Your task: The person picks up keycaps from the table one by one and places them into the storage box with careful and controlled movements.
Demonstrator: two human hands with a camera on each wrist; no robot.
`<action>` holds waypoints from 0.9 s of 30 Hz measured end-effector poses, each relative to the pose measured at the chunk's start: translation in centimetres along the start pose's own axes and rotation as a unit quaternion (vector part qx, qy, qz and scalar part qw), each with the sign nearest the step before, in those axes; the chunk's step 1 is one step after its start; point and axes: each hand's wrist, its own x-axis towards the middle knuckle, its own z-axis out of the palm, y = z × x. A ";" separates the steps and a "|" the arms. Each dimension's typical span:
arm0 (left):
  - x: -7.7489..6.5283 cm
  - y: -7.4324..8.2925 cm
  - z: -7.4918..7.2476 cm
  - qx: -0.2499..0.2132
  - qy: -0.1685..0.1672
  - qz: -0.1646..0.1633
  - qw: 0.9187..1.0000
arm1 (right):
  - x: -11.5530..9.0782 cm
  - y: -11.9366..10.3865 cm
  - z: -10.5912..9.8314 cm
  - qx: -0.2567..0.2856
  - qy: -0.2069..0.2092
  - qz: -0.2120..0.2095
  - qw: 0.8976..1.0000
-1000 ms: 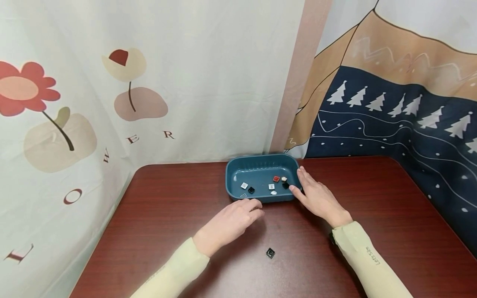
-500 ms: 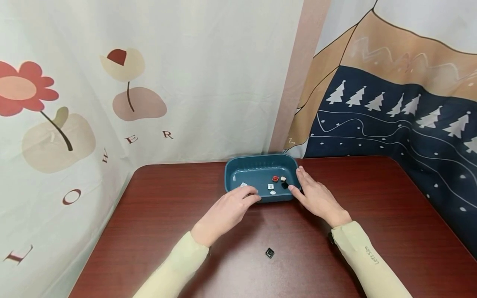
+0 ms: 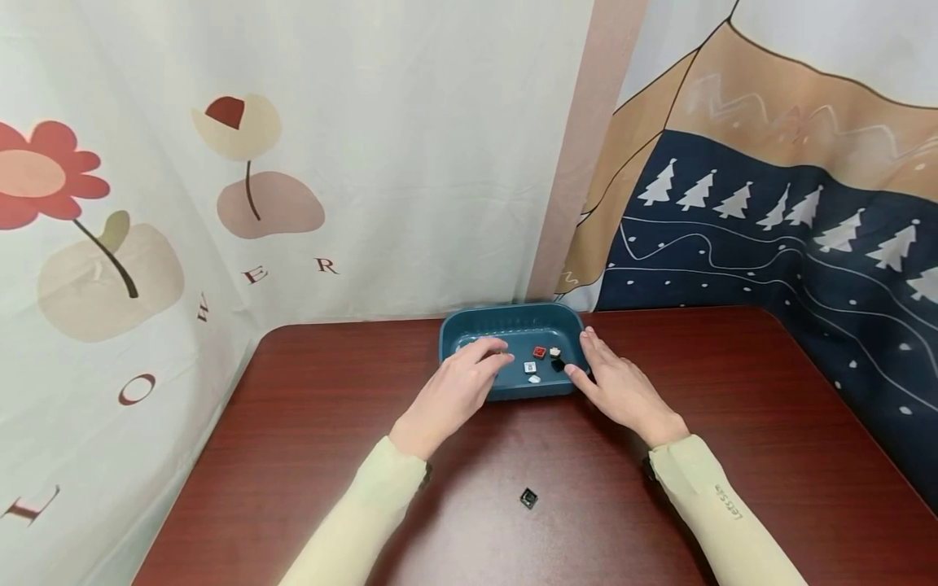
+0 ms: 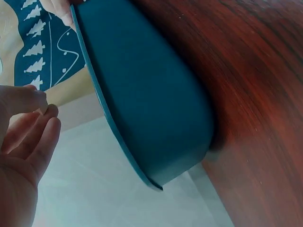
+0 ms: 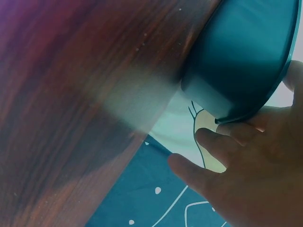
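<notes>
My left hand point(image 3: 454, 395) is over the left part of a blue plastic bin point(image 3: 538, 389), fingers loosely bent, with a gap between thumb and forefinger. In the left wrist view, its fingers point(image 4: 47, 142) are above the bin's rim. At the bin's right end, my right hand point(image 3: 623, 395) rests with fingers extended along the outer wall and the thumb at the front corner. Inside the bin lie small keycaps: a red one point(image 3: 539, 352), a white one point(image 3: 530, 368), a cream one point(image 3: 554, 352) and a black one point(image 3: 558, 365). The bin's left interior is hidden behind my left hand.
A single black keycap point(image 3: 528, 498) lies on the dark red wooden table point(image 3: 315, 423), nearer me than the bin. Behind the table hang a white flower-print curtain point(image 3: 410, 163) and a navy tree-print cloth point(image 3: 733, 252).
My left hand has moved forward from in front of the bin to over its left part, now covering a white and a black keycap. My right hand has stayed at the right end.
</notes>
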 end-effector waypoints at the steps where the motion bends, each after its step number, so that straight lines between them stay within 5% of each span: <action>1: 0.1 0.0 0.1 -0.001 0.003 -0.007 1.000 | 0.0 0.0 0.0 0.000 -0.001 0.001 1.000; 12: 1.6 -1.2 1.6 0.001 0.016 -0.040 0.999 | 0.0 -0.1 -0.1 -0.002 -0.004 0.003 1.000; 27: 2.8 -2.1 3.6 0.003 -0.048 -0.140 0.989 | 0.0 0.0 0.0 0.001 -0.003 0.001 1.000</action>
